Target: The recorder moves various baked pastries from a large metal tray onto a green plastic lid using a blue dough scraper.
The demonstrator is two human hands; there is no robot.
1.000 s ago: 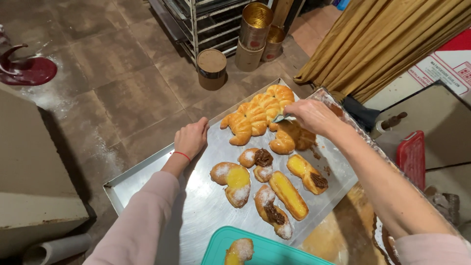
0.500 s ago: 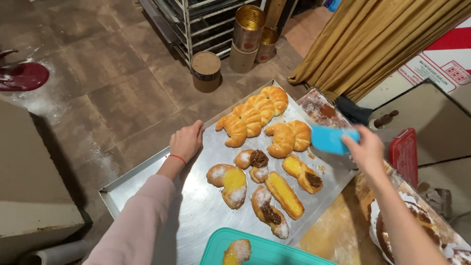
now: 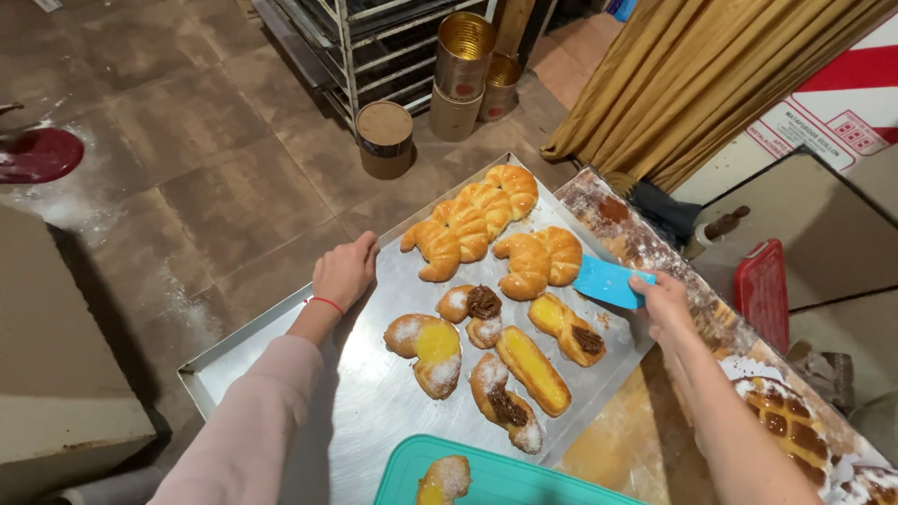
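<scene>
A long metal baking tray (image 3: 281,346) sits tilted across the view, and it's loaded at its far end: braided golden rolls (image 3: 472,220) up top, another twisted roll (image 3: 541,260) just beside them, then sugar-dusted pastries with yellow custard (image 3: 426,348) and chocolate filling (image 3: 484,304) lower down. The near half of the tray is bare metal. At the bottom edge, a teal tray (image 3: 496,477) carries one sugared pastry (image 3: 444,479).

Left hand (image 3: 344,271) now: fingers curled over the tray's far rim, gripping it, red band at the wrist, pale pink sleeve behind. Right hand (image 3: 666,301) is closed around a blue plastic scraper (image 3: 608,281), its blade lying on the tray's right edge, just beside the twisted roll and a custard pastry (image 3: 568,327).

Under the tray's right end, a floured, stained wooden worktop (image 3: 636,234); a lattice-topped tart (image 3: 781,416) rests on it at right. Beyond, a brown tiled floor (image 3: 187,159), tin cans (image 3: 463,56) by a wire rack (image 3: 374,37), and a gold curtain (image 3: 692,75).
</scene>
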